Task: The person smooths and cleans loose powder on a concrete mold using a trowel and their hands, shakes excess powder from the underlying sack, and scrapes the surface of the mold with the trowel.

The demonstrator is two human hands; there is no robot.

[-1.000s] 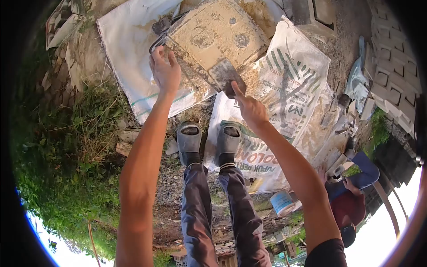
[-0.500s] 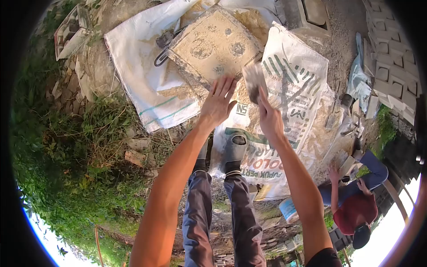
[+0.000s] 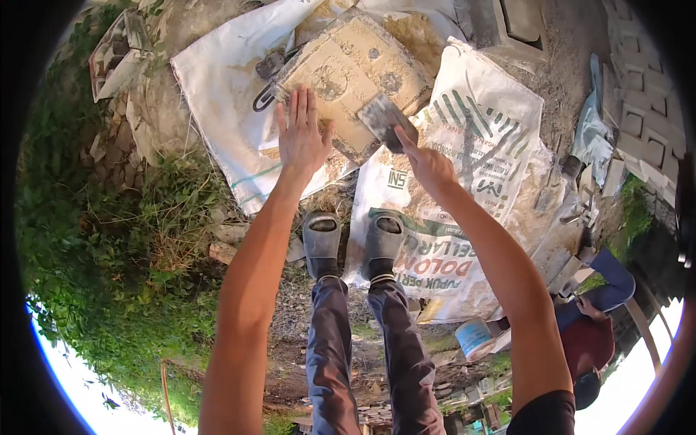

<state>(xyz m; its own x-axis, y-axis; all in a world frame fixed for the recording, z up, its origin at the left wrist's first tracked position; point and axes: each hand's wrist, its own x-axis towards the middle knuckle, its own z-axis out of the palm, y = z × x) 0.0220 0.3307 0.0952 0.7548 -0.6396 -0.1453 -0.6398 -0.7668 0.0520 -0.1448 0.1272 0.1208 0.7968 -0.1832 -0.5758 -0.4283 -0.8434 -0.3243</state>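
A square slab point(image 3: 355, 72) dusted with tan powder, with round marks on its face, lies on white sacks point(image 3: 217, 94). My left hand point(image 3: 304, 134) is flat with fingers spread, over the slab's near left edge, holding nothing. In my right hand point(image 3: 431, 170) is a flat grey trowel-like tool point(image 3: 388, 122), its blade over the slab's near right edge and blurred a little. The fingers wrap round the tool's near end, which hides its handle. A dark metal loop point(image 3: 265, 97) sticks out at the slab's left side.
A printed sack point(image 3: 471, 138) spreads to the right of the slab. A blue-and-white bucket point(image 3: 475, 338) stands near my right arm. Another person point(image 3: 586, 337) sits at the lower right. Stacked blocks point(image 3: 641, 109) line the right, and green plants point(image 3: 116, 290) grow at the left.
My left hand has gone from the loop to the slab's near edge, then leftward with fingers spread. The tool swung right off the slab and came back over its edge.
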